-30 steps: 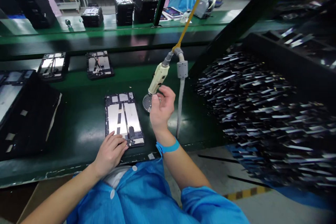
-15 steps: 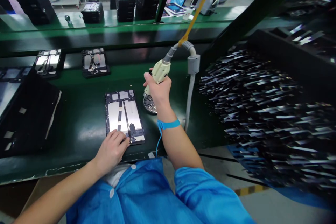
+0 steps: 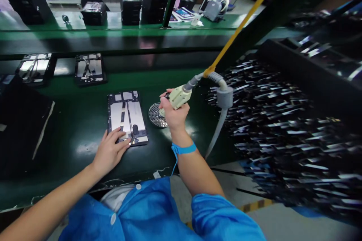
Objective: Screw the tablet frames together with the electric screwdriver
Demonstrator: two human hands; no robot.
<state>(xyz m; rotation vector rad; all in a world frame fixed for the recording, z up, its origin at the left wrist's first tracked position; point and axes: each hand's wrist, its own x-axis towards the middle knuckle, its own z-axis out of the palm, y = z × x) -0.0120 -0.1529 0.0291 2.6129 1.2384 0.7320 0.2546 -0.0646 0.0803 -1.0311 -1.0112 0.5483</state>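
The open tablet [image 3: 138,115] lies on the counter [image 3: 76,116], left of the perforated dish [image 3: 153,115]; too light a touch from the left hand [image 3: 109,152], fingers spread, might let it skid. The right hand [image 3: 175,117], fingers wrapped around the pale driver [image 3: 180,97], could knock the dish.

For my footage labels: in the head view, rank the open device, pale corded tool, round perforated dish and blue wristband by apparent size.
1. Open device
2. Pale corded tool and round perforated dish: order unsure, as the right hand hides part of each
3. Blue wristband
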